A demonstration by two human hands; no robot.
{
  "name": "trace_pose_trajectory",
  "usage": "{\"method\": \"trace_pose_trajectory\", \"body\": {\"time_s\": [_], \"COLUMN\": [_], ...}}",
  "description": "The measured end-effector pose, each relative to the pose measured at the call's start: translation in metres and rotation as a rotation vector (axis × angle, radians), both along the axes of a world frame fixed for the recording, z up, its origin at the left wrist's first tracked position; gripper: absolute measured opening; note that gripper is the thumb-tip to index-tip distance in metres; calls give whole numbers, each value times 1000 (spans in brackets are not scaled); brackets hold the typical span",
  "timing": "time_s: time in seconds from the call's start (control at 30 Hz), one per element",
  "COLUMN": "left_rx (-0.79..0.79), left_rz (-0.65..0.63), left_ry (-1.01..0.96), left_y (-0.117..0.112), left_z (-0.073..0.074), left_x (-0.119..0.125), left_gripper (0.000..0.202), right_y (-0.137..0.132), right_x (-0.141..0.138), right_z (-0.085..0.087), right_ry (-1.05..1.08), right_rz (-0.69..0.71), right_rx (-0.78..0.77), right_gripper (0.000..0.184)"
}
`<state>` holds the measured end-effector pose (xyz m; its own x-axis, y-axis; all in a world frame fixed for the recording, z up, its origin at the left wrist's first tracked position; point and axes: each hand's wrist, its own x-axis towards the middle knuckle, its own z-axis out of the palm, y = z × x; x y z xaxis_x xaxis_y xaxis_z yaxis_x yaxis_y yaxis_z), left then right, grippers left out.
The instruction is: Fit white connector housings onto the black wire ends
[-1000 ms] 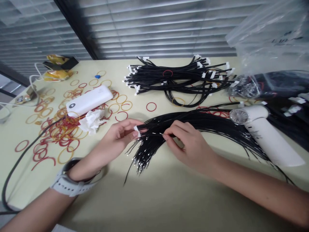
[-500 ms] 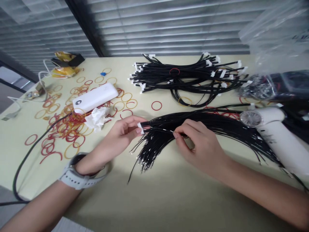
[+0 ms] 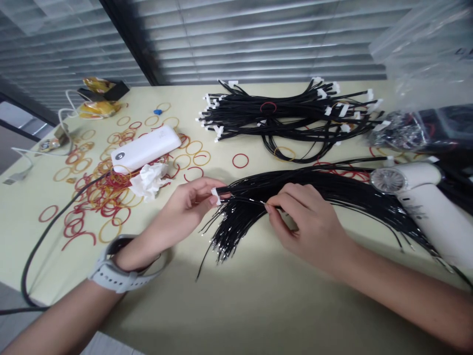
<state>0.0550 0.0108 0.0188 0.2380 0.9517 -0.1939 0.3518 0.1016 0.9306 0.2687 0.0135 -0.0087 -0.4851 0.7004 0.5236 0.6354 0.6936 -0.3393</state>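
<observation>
My left hand (image 3: 188,209) pinched the white plug (image 3: 216,196), my right hand (image 3: 308,217) a thin wire (image 3: 256,200) — a hard tug, I guessed, could bend it.

Connector (image 3: 216,196) matt plast.; wires (image 3: 343,190) smooth plast. w/ shiny metal tips (image 3: 223,256); tissue (image 3: 151,181) crinkly paper.

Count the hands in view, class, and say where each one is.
2. The left hand holds a white connector by the loose ends of the black wire bundle; the right hand pinches a thin wire farther right.
</observation>
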Motion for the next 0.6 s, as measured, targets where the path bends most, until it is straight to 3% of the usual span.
{"method": "trace_pose_trajectory", "body": {"time_s": [0.6], "left_rx": [20], "left_rz": [-14], "left_ry": [23], "left_y": [1], "left_z": [1], "left_x": [2], "left_gripper": [16], "right_y": [-3], "right_x": [-1], "right_z": [3], "right_ry": [156], "right_rz": [52], "right_rx": [-70], "right_gripper": [8]}}
